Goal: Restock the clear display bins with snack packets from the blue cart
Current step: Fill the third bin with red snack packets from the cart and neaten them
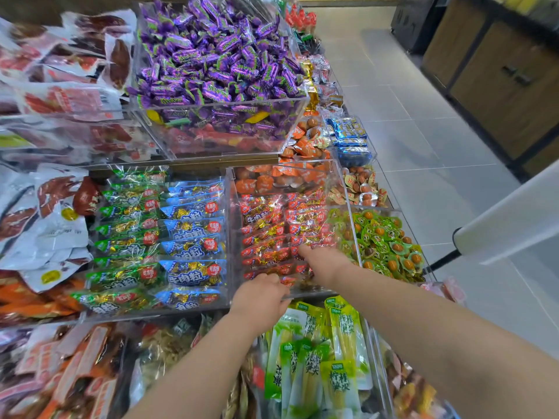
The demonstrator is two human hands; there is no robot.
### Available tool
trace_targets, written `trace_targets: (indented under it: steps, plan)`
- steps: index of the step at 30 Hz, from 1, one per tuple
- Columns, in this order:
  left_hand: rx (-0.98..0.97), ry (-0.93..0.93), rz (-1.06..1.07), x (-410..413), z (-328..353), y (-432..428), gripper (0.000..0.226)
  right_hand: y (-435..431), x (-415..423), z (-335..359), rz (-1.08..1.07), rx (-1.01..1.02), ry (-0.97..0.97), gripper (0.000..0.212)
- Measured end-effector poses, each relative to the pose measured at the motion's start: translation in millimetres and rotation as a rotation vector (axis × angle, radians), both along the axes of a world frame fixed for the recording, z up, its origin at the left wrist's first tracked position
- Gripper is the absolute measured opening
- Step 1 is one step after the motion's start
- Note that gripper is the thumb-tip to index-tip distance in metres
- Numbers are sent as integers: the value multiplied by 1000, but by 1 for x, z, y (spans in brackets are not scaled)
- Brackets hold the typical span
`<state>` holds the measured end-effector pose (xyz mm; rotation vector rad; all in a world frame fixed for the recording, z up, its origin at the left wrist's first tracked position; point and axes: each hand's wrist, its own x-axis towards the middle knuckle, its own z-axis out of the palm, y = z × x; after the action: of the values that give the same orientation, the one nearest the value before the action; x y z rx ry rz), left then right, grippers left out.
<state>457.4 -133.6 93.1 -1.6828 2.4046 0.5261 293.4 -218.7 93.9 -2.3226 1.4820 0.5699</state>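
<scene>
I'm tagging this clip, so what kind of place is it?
Likely a shop's bulk snack aisle: clear bins full of wrapped packets, purple candies heaped above, and a tiled aisle alongside.

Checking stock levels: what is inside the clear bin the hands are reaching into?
The clear bin holds red snack packets in rows. The right hand and left hand cover the front packets.

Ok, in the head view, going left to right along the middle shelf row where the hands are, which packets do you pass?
Green packets → blue packets → red packets, where the left hand grips the bin's front edge and the right hand reaches in → green-wrapped round snacks.
</scene>
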Motion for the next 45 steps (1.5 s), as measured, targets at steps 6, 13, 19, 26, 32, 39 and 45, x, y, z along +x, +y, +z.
trace_targets:
  steps: [6, 13, 19, 26, 32, 39, 45]
  plan:
    - [13, -10, 4, 0, 2, -1, 34, -3, 10, -10, -29, -175, 101, 58]
    - [-13, 5, 7, -1, 2, 0, 32, -11, -7, -12, 141, -285, 145, 83]
    - [-71, -58, -3, -2, -4, 3, 29, -19, 3, -11, 2, -224, 173, 82]
    - [-92, -54, 35, -2, -8, 3, 33, 7, -6, 1, -38, -171, -67, 85]
    - [7, -54, 63, -5, 4, 5, 29, 50, -41, 32, -159, -229, -447, 54]
    - [-357, 133, 3, -72, 35, 27, 25, 120, -141, 46, -565, -248, -856, 19]
    - [-143, 198, -308, -246, 24, 63, 25, 199, -284, 11, -1163, -293, -925, 17]
